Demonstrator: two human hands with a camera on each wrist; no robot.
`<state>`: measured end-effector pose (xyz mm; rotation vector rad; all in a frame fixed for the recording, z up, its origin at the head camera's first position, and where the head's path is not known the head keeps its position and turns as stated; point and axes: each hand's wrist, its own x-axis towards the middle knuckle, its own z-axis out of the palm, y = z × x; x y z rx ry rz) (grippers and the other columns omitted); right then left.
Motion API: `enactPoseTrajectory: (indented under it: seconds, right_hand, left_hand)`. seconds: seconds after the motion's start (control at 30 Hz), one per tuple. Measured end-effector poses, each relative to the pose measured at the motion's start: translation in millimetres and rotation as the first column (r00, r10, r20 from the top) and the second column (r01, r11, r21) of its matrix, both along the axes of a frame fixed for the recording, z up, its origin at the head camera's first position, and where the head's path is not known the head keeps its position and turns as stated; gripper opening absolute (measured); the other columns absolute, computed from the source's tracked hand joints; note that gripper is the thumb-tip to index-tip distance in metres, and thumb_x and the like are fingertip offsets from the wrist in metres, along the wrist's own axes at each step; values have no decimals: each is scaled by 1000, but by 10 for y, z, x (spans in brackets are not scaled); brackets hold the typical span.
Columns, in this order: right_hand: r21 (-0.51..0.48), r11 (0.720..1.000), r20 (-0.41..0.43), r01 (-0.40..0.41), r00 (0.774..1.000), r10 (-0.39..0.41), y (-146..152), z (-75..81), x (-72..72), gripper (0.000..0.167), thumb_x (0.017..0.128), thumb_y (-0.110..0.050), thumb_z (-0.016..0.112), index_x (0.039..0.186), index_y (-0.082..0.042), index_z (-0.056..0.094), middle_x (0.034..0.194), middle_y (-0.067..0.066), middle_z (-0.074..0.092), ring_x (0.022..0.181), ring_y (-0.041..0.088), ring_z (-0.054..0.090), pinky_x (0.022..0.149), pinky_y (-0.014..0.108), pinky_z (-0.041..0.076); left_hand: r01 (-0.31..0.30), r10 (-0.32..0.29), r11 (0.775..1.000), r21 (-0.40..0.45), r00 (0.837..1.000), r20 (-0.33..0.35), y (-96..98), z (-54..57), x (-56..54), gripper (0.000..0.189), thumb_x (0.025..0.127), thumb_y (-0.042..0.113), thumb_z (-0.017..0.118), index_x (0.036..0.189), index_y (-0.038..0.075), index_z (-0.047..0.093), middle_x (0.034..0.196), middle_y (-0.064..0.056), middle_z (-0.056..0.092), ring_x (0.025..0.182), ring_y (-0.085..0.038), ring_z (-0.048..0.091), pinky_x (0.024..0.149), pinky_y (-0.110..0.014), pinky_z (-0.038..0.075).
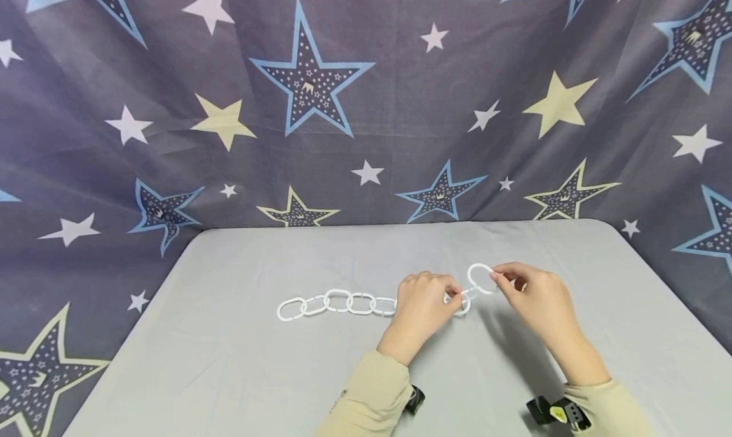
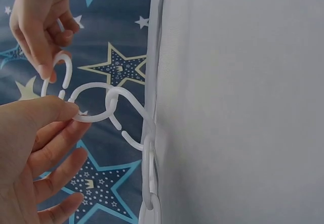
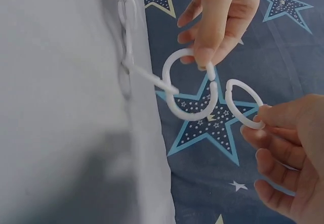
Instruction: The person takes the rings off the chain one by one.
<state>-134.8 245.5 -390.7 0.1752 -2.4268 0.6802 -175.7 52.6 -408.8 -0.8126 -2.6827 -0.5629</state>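
Observation:
A chain of white plastic split links [image 1: 337,291] stretches to the left from my left hand [image 1: 422,305]. Thumb and forefinger of that hand pinch the chain's right-end link [image 3: 192,117], whose small gap shows in the right wrist view. My right hand [image 1: 540,300] pinches a single white link [image 3: 229,100] between thumb and fingertips, close to the right of the end link. In the right wrist view a strip of background shows between the two links. Part of the chain is hidden behind my left hand in the head view.
The chain's far left link [image 1: 279,311] lies on the pale grey tabletop [image 1: 229,367]. Behind the table hangs a dark cloth [image 1: 394,107] printed with stars. Both wrists wear black straps, one with a dark device [image 1: 574,415] on it.

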Motion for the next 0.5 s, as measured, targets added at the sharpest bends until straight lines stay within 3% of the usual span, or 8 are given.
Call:
enactPoseTrajectory:
  seconds: [0.27, 0.5]
  right_hand:
    - [55, 998, 53, -27, 998, 24, 154, -18, -128, 10, 87, -16, 76, 94, -10, 77, 68, -6, 63, 56, 9, 48, 49, 30, 36]
    - [94, 991, 161, -92, 984, 76, 338, 9, -336, 9, 90, -15, 72, 95, -9, 77, 67, -6, 59, 59, 11, 49, 52, 32, 38]
  left_hand:
    - [-10, 10, 1000, 0, 1000, -13, -9, 3, 12, 6, 88, 33, 72, 91, 31, 77, 83, 22, 69, 77, -6, 62, 70, -23, 44]
    - [-6, 6, 1000, 12, 1000, -15, -25, 16, -3, 5, 87, 32, 72, 90, 31, 76, 82, 22, 69, 76, -5, 61, 69, -23, 43]
